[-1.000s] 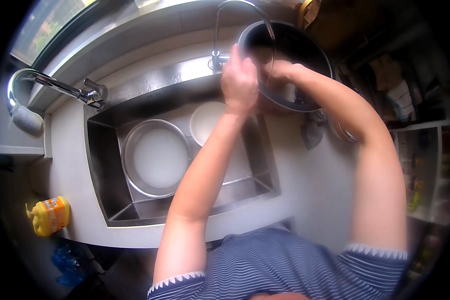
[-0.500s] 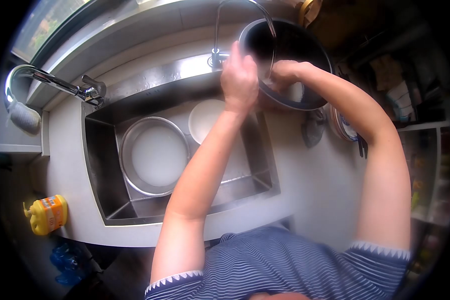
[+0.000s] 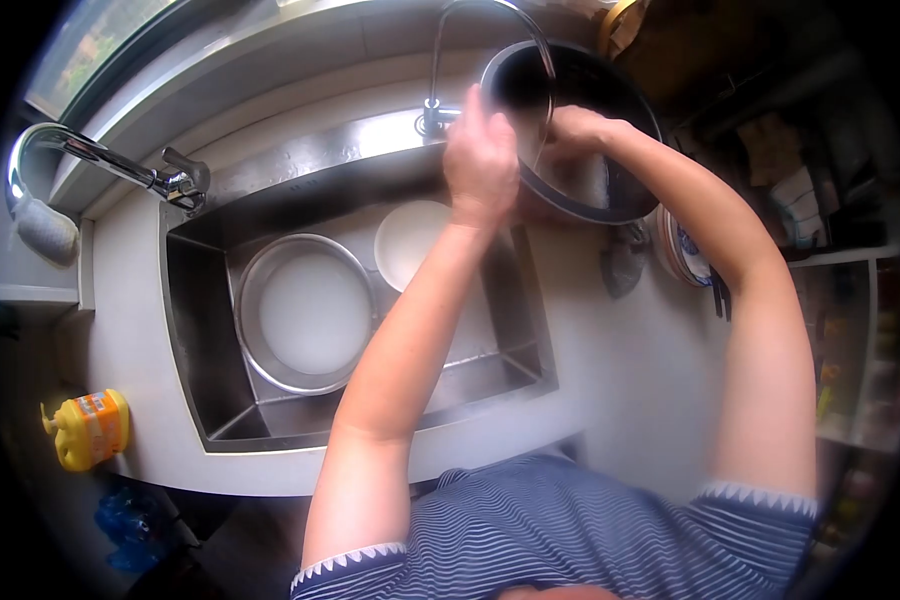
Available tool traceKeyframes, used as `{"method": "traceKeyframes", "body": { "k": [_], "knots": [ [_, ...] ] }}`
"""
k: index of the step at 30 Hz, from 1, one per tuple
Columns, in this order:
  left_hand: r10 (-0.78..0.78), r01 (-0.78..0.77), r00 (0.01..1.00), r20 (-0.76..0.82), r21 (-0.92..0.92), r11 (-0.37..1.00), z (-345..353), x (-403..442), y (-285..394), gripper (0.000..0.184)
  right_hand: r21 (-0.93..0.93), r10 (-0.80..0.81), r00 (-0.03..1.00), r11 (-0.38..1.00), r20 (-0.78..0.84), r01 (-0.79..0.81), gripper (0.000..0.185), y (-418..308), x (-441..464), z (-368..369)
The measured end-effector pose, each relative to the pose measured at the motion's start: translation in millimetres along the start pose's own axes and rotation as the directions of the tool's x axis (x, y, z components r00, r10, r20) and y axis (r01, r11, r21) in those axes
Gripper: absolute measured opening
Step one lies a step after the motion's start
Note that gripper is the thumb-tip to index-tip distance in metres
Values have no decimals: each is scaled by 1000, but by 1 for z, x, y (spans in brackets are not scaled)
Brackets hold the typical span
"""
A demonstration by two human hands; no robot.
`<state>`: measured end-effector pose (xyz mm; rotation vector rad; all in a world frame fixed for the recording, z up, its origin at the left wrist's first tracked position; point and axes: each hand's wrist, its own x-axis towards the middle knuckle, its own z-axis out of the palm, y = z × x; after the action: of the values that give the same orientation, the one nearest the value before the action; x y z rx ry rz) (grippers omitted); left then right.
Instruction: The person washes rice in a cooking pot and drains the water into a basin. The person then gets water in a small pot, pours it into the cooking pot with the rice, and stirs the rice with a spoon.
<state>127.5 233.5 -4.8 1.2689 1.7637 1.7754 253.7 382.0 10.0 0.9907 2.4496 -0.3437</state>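
A large dark pot [image 3: 625, 205] stands at the right of the sink, its mouth turned partly toward me. My left hand [image 3: 482, 165] is at its left rim, gripping the side, with blurred fingers pointing up. Inside the pot is my right hand [image 3: 578, 132], bent at the wrist; its fingers are hidden. Something whitish [image 3: 595, 182] shows below it, too blurred to name. A thin curved faucet [image 3: 545, 50] arches over the pot's left part, close to both hands.
In the steel sink [image 3: 220, 415] sit a metal basin [image 3: 250, 345] with cloudy white liquid and a white bowl [image 3: 400, 240]. A larger faucet [image 3: 100, 155] is on the left, above a yellow pump bottle [image 3: 92, 430]. Stacked plates [image 3: 675, 250] lie under my right forearm.
My right hand has shifted slightly within the pot, a little up and to the right. The left hand stays at the rim. The view has moved slightly.
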Motion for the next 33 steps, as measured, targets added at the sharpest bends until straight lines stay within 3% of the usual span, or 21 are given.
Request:
{"method": "traceKeyframes", "body": {
  "k": [2, 4, 5, 6, 8, 10, 11, 12, 14, 15, 18, 19, 20, 22, 24, 25, 26, 28, 30, 32, 33],
  "knots": [
    [9, -9, 1000, -3, 18, 1000, -1, 1, 0, 43, 128, 80, 987, 990, -142, -62, 45, 20, 29, 12],
    [21, -21, 1000, -4, 12, 1000, 1, 2, 0, 43, 189, 4, 1000, 982, -6, -2, 44, -11, 27, 12],
    [22, -22, 1000, -9, -3, 1000, 2, 1, -2, 43, 235, -138, 990, 962, -11, 137, 41, -23, 24, 19],
    [22, -22, 1000, -14, -18, 1000, 2, 0, -4, 43, 166, -320, 945, 938, 71, 305, 41, -34, 17, 17],
    [3, -3, 1000, 3, 3, 1000, 0, 0, -4, 43, 152, -291, 910, 955, 295, 256, 45, -47, -11, -1],
    [11, -11, 1000, 4, 15, 1000, 0, -1, -3, 42, -128, -122, 959, 979, 254, 159, 46, -24, -10, 6],
    [30, -30, 1000, -5, 23, 999, 0, -1, -2, 42, -146, 9, 959, 989, 283, 34, 47, -20, -15, 5],
    [51, -51, 999, -18, 33, 998, -1, 0, -1, 42, -216, -15, 911, 970, 413, 114, 44, -22, -15, 6],
    [29, -28, 1000, -12, 24, 999, -3, 1, 1, 42, 220, -215, 901, 966, 376, 139, 44, -16, -7, 34],
    [15, -15, 1000, -2, 18, 1000, -2, 0, 3, 42, 255, -293, 919, 940, 264, 226, 44, -32, -11, 28],
    [37, -36, 999, -28, 9, 999, 3, 0, -3, 42, 52, -105, 989, 994, 105, 100, 45, -58, -22, -12],
    [41, -41, 999, -22, 20, 999, 3, 0, -4, 42, -92, -72, 997, 993, 14, 73, 20, -30, 12, 17],
    [29, -28, 1000, -10, 20, 999, 1, 0, -3, 42, -135, 19, 995, 991, 97, -6, 20, -40, -6, 0],
    [-1, 1, 1000, 6, 11, 1000, -1, 0, 0, 42, -11, -137, 937, 989, 322, 149, 18, -18, 1, 19],
    [7, -6, 1000, -15, 3, 1000, 2, 0, -2, 42, 105, -273, 897, 962, 349, 252, 34, -33, -12, 13],
    [12, -12, 1000, -24, 3, 1000, 3, 0, -3, 42, 0, -239, 933, 969, 270, 249, 35, -45, -24, -5],
    [18, -18, 1000, -18, 0, 1000, 3, 0, -3, 42, 4, -106, 993, 994, 57, 106, 35, -36, -11, 1],
    [31, -31, 1000, -7, 2, 1000, 0, 0, -3, 42, -149, -72, 991, 987, -112, 55, 36, -28, -5, -11],
    [29, -29, 1000, -3, 18, 999, 0, 1, -2, 42, -189, 45, 987, 982, 152, -16, 41, -9, 0, -4],
    [12, -12, 1000, 0, 19, 1000, 0, 0, 0, 42, -203, -103, 934, 962, 342, 181, 40, -2, -7, 22],
    [0, 0, 1000, 5, 15, 1000, -1, 0, 2, 42, -54, -159, 861, 976, 482, 211, 39, -3, -3, 30]
  ]
}}
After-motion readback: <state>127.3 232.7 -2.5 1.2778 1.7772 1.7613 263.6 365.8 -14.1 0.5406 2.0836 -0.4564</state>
